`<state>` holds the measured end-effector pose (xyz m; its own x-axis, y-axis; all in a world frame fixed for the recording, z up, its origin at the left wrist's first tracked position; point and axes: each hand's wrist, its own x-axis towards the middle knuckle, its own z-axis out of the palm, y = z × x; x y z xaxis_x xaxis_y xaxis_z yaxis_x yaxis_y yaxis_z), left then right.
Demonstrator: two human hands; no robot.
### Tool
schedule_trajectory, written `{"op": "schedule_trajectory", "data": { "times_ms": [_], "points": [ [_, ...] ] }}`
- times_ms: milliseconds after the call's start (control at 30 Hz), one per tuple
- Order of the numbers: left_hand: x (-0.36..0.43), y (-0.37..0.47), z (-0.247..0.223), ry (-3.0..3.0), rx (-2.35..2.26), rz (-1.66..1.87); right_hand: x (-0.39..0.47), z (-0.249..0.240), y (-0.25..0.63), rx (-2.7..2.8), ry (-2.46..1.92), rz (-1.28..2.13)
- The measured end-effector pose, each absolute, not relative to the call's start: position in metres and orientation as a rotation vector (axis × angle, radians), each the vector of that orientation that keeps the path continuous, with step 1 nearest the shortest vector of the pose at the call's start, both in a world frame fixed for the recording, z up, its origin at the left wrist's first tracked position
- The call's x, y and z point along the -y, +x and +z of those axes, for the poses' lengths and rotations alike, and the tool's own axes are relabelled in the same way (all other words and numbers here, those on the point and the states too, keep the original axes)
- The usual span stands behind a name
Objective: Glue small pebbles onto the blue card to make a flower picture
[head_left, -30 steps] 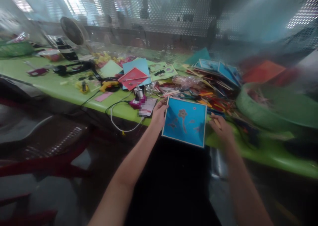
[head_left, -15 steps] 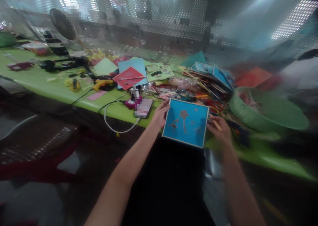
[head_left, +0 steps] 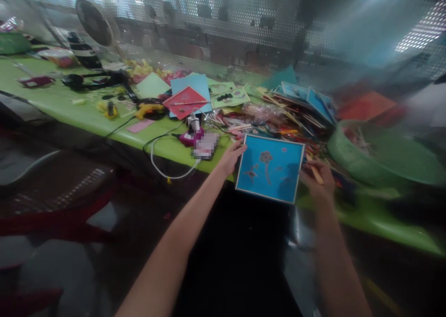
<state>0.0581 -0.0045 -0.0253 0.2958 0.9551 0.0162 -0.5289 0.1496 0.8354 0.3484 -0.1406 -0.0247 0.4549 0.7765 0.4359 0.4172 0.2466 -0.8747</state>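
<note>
Green table (head_left: 78, 113) takes up most of the view, tbh, w/ a grey mesh screen (head_left: 195, 27) behind it, kinda hazy. Bottom L there's a brown & red chair (head_left: 59, 187), and over on the R a big green basket (head_left: 393, 154) w/ some pale sticks in it. Fan (head_left: 94, 22) at the back L, black bottle (head_left: 83, 52) in front of it.

Main thing: the blue panel (head_left: 275, 168), pale frame round it, dark flower design on the face. It's held up at the table's near edge, above the person's black clothing, tilted so the face shows. L hand (head_left: 232, 159) has the panel's L edge pinched near the top corner, fingers closed on it. R hand (head_left: 322, 184) is mostly curled, gripping a tan stick (head_left: 316, 173), fingertips right at the panel's R edge; can't tell if they're actually pressing on it.

Rest of the table, approx by size: blue panel stack (head_left: 296, 92) beyond the held one, red card (head_left: 186, 102) overlapping a light blue card, green panel (head_left: 228, 96) w/ black ovals next to those, yellow tool (head_left: 149, 109) to their L, purple plug block (head_left: 191, 137) nearer the front edge, then a small pink slip (head_left: 139, 126).
</note>
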Motion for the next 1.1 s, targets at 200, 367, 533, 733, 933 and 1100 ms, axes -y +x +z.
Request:
{"op": "schedule_trajectory", "data": {
  "times_ms": [200,367,533,733,933,1100],
  "points": [
    [0.002,0.059,-0.028,0.987,-0.661,1.174,0.140,-0.027,0.351,1.151,-1.373,0.326],
    [0.002,0.065,-0.032,1.169,-0.796,1.195,0.138,-0.028,0.352,1.201,-1.396,0.332],
    [0.009,0.065,-0.031,1.398,-1.021,1.265,0.135,-0.030,0.352,1.343,-1.473,0.388],
    [0.018,0.062,-0.025,1.703,-1.193,1.222,0.134,-0.033,0.356,1.425,-1.582,0.326],
    [0.020,0.064,-0.022,1.988,-1.253,1.050,0.137,-0.028,0.353,1.458,-1.626,0.282],
    [0.028,0.062,-0.018,2.176,-1.272,0.871,0.139,-0.022,0.349,1.520,-1.614,0.322]
  ]
}}
